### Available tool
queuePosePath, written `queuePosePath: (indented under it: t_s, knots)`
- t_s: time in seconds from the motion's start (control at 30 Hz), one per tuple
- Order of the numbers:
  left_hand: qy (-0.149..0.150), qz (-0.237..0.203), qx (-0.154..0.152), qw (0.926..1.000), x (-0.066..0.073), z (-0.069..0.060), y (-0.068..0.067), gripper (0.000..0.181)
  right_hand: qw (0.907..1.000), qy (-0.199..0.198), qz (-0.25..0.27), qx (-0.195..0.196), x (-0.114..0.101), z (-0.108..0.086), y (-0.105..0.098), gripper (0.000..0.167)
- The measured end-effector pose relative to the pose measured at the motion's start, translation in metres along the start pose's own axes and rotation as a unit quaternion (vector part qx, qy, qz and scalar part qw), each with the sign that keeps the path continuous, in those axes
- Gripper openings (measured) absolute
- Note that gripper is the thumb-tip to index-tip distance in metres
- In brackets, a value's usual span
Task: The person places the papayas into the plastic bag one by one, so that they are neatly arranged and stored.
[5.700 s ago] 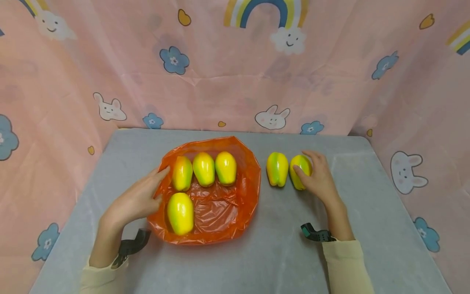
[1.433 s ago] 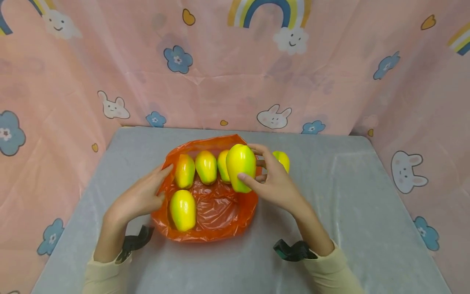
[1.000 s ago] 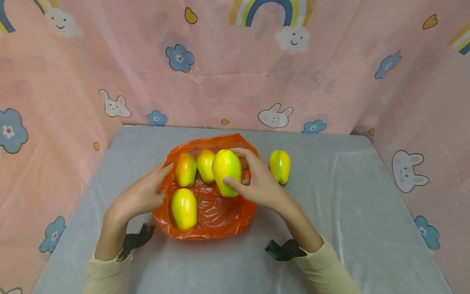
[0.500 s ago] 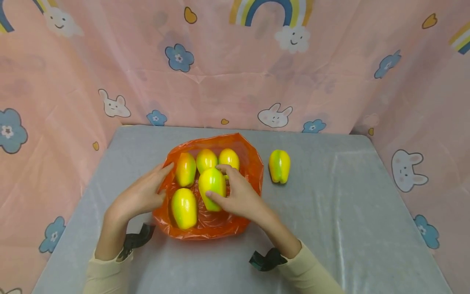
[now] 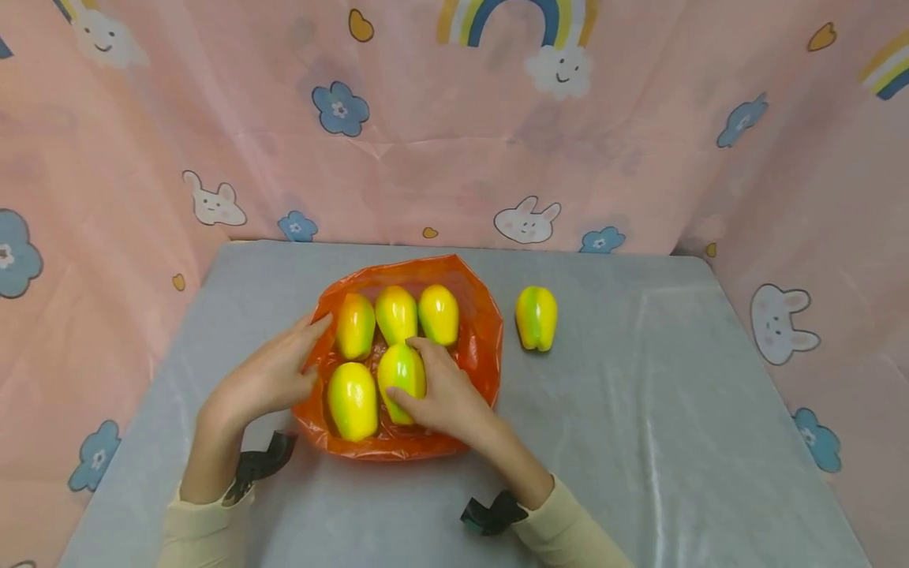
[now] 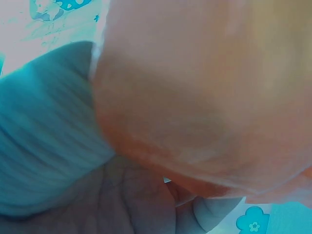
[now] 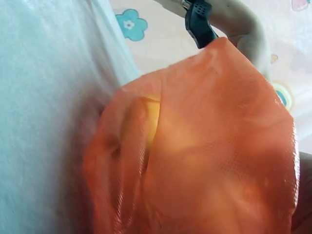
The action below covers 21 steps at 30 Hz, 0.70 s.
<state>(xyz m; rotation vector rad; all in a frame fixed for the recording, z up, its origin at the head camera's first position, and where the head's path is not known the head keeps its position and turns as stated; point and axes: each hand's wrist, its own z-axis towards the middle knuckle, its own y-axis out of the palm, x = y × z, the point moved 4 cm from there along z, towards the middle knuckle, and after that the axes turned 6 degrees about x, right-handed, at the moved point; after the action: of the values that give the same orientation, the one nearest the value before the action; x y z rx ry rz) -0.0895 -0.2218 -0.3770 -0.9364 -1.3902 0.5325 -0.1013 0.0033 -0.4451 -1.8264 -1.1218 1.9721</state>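
Observation:
An orange-red plastic bag (image 5: 405, 454), mouth wide open, lies on the table. Three yellow-green papayas (image 5: 396, 315) make up its back row, and another papaya (image 5: 353, 402) is at its front left. My right hand (image 5: 447, 394) grips a further papaya (image 5: 401, 379), thumb on the near side, low inside the bag beside the front-left one. Whether that papaya touches the bag's bottom is unclear. My left hand (image 5: 273, 375) rests against the bag's left side, thumb and index spread apart at the rim. In the left wrist view the bag wall (image 6: 195, 122) covers part of those fingers.
One papaya (image 5: 536, 318) lies on the grey cloth-covered table (image 5: 639, 410), right of the bag. A pink patterned curtain (image 5: 426, 158) stands behind the table and at both sides. Black wrist devices (image 5: 493, 513) are on both arms. The bag nearly fills the right wrist view.
My right hand took one of the two papayas right of the bag, carried it left over the rim and lowered it toward the front middle. My left hand stays at the bag.

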Motion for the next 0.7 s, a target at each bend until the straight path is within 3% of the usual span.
queuePosePath:
  t_s: [0.33,0.7]
  knots:
    - [0.008,0.003,0.007,0.9999,-0.002,0.001,0.002,0.079,0.9995,0.008,-0.027,-0.011,0.006,-0.003,0.015,0.075]
    - [0.001,0.002,-0.001,1.0,-0.003,0.003,0.003,0.08,0.9985,0.021,-0.049,-0.012,0.004,-0.006,0.004,0.084]
